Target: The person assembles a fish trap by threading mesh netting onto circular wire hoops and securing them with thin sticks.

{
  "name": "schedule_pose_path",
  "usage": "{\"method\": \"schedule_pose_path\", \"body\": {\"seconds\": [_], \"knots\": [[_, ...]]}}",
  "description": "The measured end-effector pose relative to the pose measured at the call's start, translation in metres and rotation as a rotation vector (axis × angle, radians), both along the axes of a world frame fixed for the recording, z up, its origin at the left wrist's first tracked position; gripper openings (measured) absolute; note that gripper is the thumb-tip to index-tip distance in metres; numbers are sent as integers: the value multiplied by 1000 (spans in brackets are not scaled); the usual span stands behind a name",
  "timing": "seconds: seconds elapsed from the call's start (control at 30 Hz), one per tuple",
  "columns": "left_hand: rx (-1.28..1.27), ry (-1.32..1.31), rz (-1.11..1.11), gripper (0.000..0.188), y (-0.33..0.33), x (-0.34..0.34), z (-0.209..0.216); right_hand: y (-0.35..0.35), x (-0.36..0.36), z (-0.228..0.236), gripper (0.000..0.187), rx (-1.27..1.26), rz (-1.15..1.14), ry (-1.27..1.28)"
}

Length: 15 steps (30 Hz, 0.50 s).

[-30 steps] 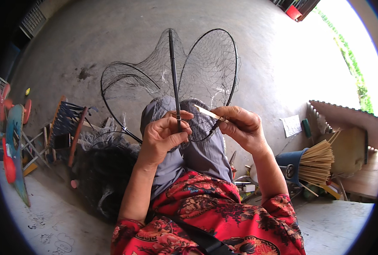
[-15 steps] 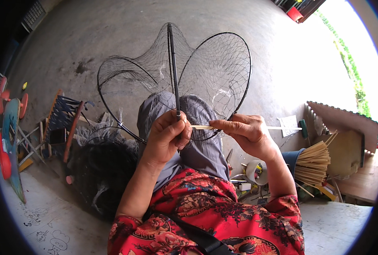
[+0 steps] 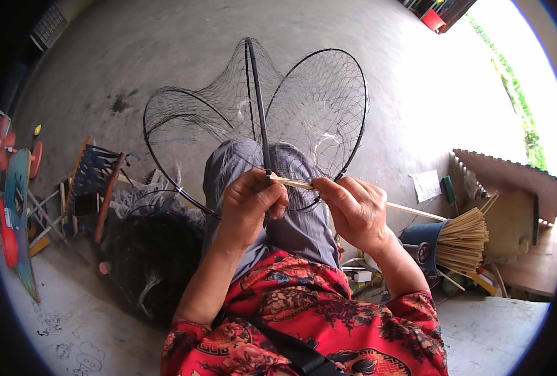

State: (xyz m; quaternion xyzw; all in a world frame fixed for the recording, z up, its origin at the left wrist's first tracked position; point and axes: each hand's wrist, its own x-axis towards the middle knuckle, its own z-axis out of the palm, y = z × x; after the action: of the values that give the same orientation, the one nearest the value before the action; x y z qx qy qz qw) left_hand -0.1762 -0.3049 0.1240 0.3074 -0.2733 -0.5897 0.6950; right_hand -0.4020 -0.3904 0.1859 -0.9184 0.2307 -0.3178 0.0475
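Across my knees stands a black fishing net trap [image 3: 319, 94], its mesh stretched over thin dark hoops. A straight black rod [image 3: 259, 116] runs up its middle. My left hand [image 3: 250, 203] is closed in a pinch at the rod's lower end, beside the tip of a pale wooden stick [image 3: 294, 183]. How firmly those fingers hold the rod or the stick tip is partly hidden. My right hand [image 3: 358, 212] pinches the same stick a little way from that tip. The rest of it passes behind this hand and comes out to the right.
At right, a blue bucket [image 3: 421, 237] holds a bundle of pale sticks [image 3: 461, 239]. Cardboard and wooden boxes [image 3: 509, 222] stand behind it. To the left are a dark netting heap [image 3: 156, 257], a folding chair [image 3: 97, 185] and a blue-green board [image 3: 19, 219].
The stick has tilted, its far end dropping toward the bucket. My right hand has shifted slightly left and down with fingers more curled; the net has leaned a little.
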Motion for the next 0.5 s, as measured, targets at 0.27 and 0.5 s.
{"method": "schedule_pose_path", "body": {"seconds": [0.27,0.5], "knots": [[39,-49,-10,7,2,-3,6,-7,36,-6,73,63,175,-228],[50,-30,-42,15,3,5,-3,-8,31,-7,61,34,172,-160]]}}
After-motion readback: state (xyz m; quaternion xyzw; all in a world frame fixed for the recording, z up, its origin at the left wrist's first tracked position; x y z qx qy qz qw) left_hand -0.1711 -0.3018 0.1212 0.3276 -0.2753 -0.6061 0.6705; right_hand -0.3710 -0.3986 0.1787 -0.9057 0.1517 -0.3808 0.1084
